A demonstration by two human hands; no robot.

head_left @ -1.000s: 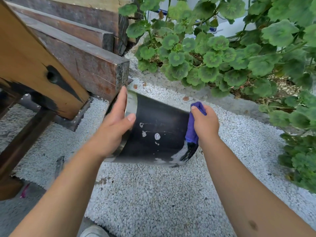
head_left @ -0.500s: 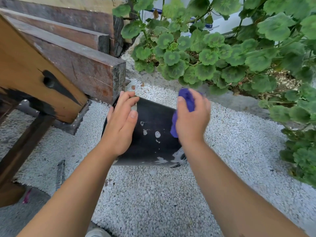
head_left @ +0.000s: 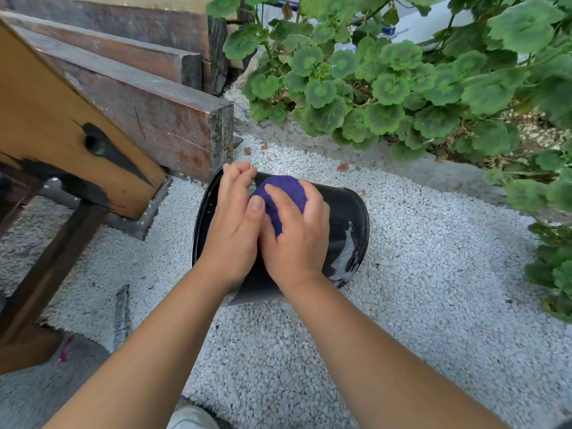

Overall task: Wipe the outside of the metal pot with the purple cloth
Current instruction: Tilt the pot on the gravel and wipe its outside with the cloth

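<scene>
A black metal pot (head_left: 343, 218) lies tilted on its side over the white gravel, its rim to the left and its scuffed bottom edge to the right. My left hand (head_left: 232, 224) grips the pot near the rim, fingers curled over the top. My right hand (head_left: 297, 239) presses a bunched purple cloth (head_left: 280, 193) against the pot's upper side, right beside my left thumb. The two hands touch and cover most of the pot's near wall.
Dark wooden beams (head_left: 148, 113) and an orange-brown plank (head_left: 62, 125) stand close on the left. A bed of green geranium leaves (head_left: 387, 82) behind a concrete curb (head_left: 433, 171) runs along the back and right. White gravel (head_left: 418, 305) covers the ground.
My right hand with the cloth has slid left along the pot from its bottom end to beside my left hand. The pot's scuffed bottom edge now shows at the right.
</scene>
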